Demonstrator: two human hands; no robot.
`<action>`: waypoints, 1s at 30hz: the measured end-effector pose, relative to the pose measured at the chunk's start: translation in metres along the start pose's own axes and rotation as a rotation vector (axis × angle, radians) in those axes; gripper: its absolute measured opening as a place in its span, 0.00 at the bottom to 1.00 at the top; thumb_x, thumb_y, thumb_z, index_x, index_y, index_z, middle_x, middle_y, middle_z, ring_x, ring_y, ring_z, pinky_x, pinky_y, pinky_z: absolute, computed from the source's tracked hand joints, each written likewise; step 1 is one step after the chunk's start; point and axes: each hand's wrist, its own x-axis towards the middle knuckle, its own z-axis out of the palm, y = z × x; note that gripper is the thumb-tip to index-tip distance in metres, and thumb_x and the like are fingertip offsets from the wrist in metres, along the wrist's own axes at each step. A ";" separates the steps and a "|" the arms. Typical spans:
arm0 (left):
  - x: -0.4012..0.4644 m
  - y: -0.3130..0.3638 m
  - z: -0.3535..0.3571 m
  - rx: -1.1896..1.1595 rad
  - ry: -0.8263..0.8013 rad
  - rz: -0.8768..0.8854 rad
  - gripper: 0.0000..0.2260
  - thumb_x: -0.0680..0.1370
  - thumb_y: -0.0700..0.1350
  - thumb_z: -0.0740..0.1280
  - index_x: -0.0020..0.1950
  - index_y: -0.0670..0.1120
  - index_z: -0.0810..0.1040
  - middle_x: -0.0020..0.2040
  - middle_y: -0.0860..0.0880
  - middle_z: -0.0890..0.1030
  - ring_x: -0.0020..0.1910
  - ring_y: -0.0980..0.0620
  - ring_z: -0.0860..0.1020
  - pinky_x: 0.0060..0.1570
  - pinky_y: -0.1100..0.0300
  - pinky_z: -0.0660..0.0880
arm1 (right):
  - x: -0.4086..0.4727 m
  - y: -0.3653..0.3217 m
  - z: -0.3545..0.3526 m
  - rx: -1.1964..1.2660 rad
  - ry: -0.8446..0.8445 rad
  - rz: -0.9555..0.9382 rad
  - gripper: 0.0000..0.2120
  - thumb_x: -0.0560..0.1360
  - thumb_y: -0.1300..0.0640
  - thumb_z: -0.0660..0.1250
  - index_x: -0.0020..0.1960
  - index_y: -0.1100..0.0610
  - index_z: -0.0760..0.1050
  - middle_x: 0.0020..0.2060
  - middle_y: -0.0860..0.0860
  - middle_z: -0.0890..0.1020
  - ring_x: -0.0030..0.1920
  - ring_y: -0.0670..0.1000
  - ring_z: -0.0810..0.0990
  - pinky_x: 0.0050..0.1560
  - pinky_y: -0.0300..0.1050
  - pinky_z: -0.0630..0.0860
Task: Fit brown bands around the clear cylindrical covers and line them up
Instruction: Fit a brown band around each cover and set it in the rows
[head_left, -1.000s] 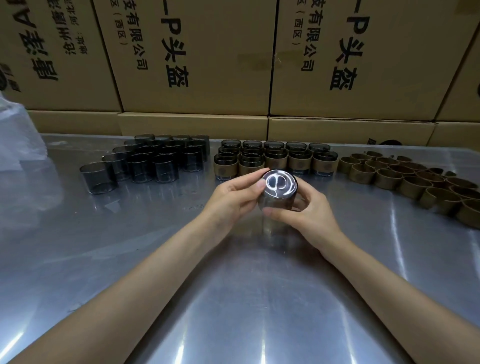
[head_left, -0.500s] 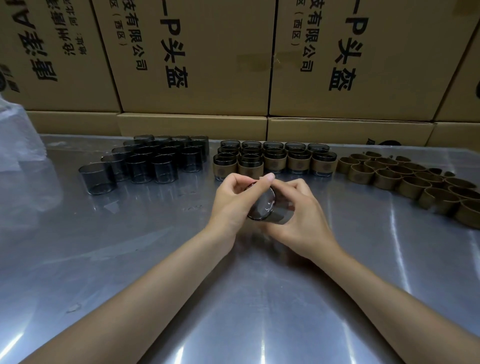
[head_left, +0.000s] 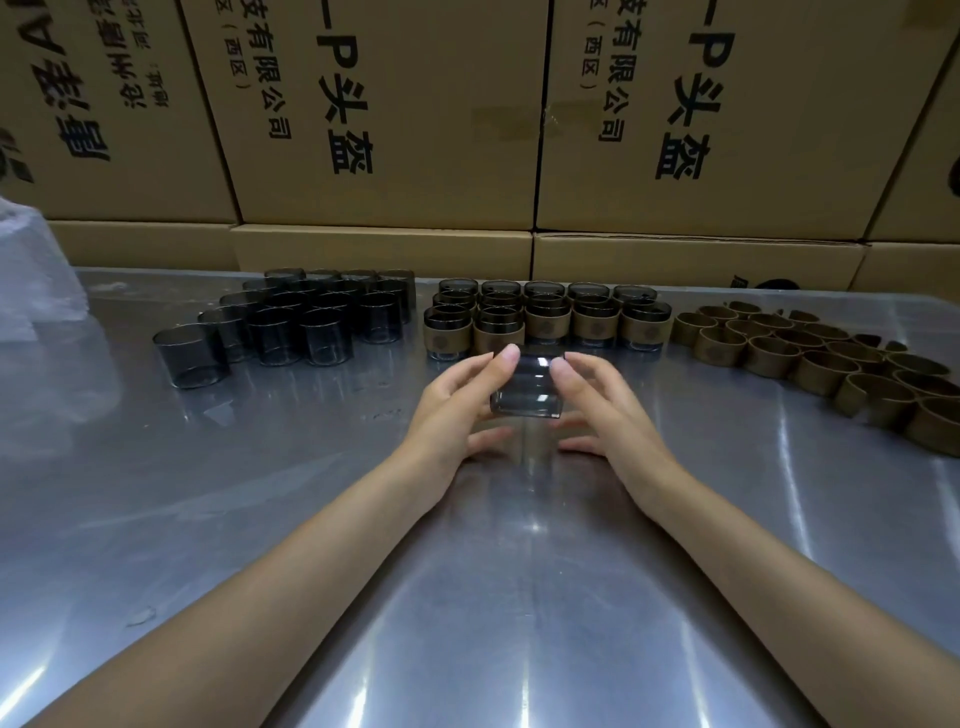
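Behind cartons printed "头盔", both hands' grip pinches a clear cover.

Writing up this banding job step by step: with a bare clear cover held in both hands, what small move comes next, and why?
Probably the right hand reaches to the loose brown bands: the cover, also pinched by the left hand, carries no band yet.

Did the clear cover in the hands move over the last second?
Yes. The clear cover, end-on toward the camera before, now shows its side, and sits slightly nearer the banded row; both hands hold it.
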 end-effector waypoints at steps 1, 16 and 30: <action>0.001 -0.001 -0.001 0.003 -0.003 -0.002 0.32 0.67 0.62 0.73 0.66 0.47 0.76 0.65 0.44 0.77 0.65 0.43 0.75 0.59 0.48 0.77 | 0.001 0.000 0.000 0.010 -0.007 0.006 0.27 0.63 0.33 0.63 0.58 0.44 0.72 0.54 0.46 0.78 0.44 0.47 0.83 0.40 0.38 0.80; 0.009 0.006 -0.009 0.190 -0.095 -0.163 0.30 0.66 0.70 0.65 0.60 0.53 0.79 0.49 0.51 0.85 0.40 0.50 0.85 0.33 0.63 0.79 | 0.007 0.011 -0.020 0.123 -0.119 -0.037 0.29 0.68 0.58 0.75 0.62 0.35 0.74 0.63 0.39 0.73 0.58 0.32 0.76 0.50 0.40 0.79; 0.008 0.002 -0.023 0.022 -0.289 -0.041 0.26 0.71 0.50 0.73 0.68 0.56 0.72 0.62 0.50 0.80 0.51 0.46 0.84 0.42 0.61 0.80 | 0.011 0.006 -0.018 0.198 -0.117 0.108 0.22 0.70 0.48 0.71 0.62 0.48 0.74 0.59 0.50 0.81 0.50 0.50 0.85 0.41 0.39 0.79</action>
